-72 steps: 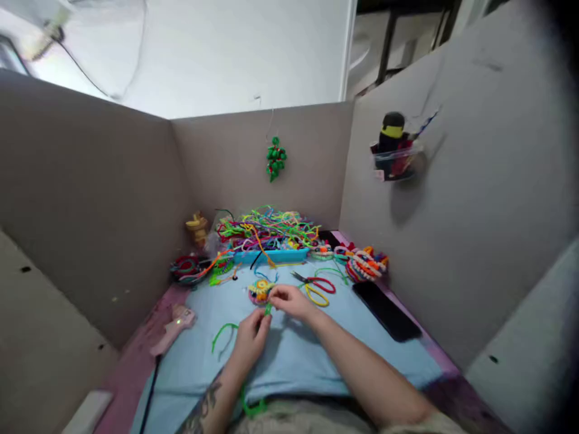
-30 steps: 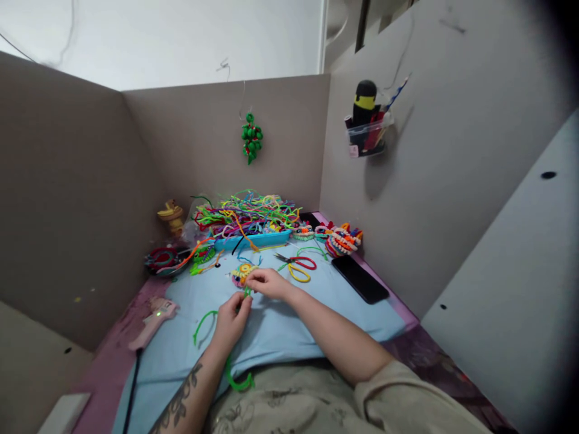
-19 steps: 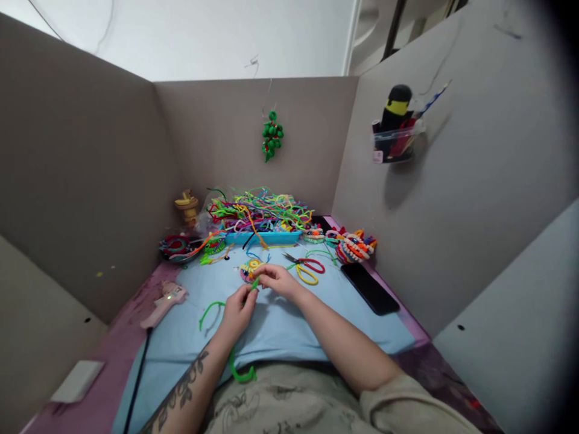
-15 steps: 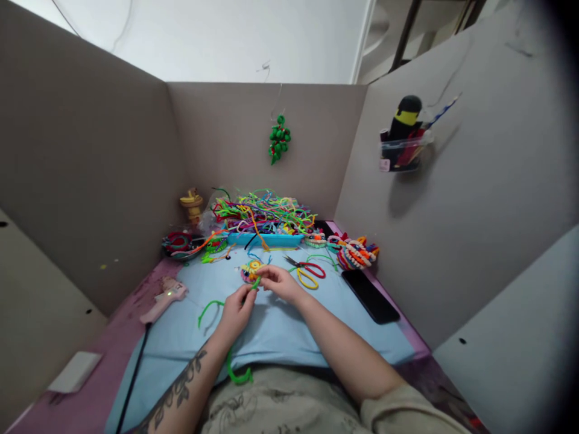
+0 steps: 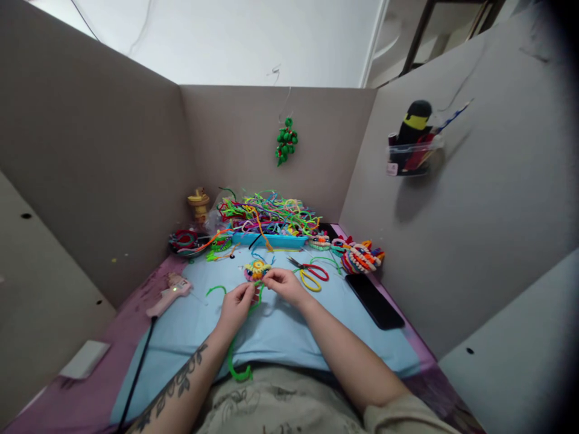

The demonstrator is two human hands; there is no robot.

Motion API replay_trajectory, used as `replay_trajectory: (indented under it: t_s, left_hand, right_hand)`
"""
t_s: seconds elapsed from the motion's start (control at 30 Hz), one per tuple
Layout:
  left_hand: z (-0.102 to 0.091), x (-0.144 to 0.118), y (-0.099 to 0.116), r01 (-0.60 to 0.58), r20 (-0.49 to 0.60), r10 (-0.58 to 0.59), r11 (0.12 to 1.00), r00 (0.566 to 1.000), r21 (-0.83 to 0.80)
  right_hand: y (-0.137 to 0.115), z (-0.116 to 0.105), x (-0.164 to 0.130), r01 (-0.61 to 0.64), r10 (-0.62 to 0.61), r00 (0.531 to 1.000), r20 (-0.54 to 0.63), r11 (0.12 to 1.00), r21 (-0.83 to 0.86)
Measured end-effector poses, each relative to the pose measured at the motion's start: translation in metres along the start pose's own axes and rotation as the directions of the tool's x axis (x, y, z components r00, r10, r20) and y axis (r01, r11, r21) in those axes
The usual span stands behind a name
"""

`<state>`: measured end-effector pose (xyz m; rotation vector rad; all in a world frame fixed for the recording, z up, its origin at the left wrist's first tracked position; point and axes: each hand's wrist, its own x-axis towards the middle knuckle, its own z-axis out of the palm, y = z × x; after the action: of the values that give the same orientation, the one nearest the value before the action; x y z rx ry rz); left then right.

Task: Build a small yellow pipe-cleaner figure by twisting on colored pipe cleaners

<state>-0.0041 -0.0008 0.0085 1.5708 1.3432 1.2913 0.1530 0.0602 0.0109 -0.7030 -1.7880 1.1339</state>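
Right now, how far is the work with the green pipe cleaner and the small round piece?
Looks done: several coiled pieces lie finished by the right wall. In hand: left hand and right hand pinch a green pipe cleaner against the small round piece. Left, probably: most of that pipe cleaner trails loose toward the body, and another green one lies unused; scissors wait nearby.

Dark tattoo on the left forearm (image 5: 174,389); beige short sleeve (image 5: 407,419) on the right.

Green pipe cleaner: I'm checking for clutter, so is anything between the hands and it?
Nothing visible: the left hand and right hand both pinch the green pipe cleaner directly.
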Motion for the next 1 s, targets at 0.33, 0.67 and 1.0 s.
replay_trajectory:
  t_s: [0.33,0.67,1.0]
  left_hand:
    - [0.004,0.006,-0.010,0.032,0.011,-0.032,0.999,0.999,0.004]
    - [0.007,0.019,-0.005,-0.030,0.043,0.031,0.999,0.999,-0.024]
    - [0.017,0.029,-0.017,0.055,0.086,-0.040,0.981,0.995,-0.186]
  right_hand:
    - [-0.006,0.012,-0.004,0.177,-0.207,0.976,-0.069,0.936,-0.306]
    - [-0.002,0.010,-0.004,0.169,-0.216,0.973,-0.078,0.904,-0.394]
    - [0.005,0.007,-0.005,0.219,-0.336,0.937,-0.093,0.773,-0.596]
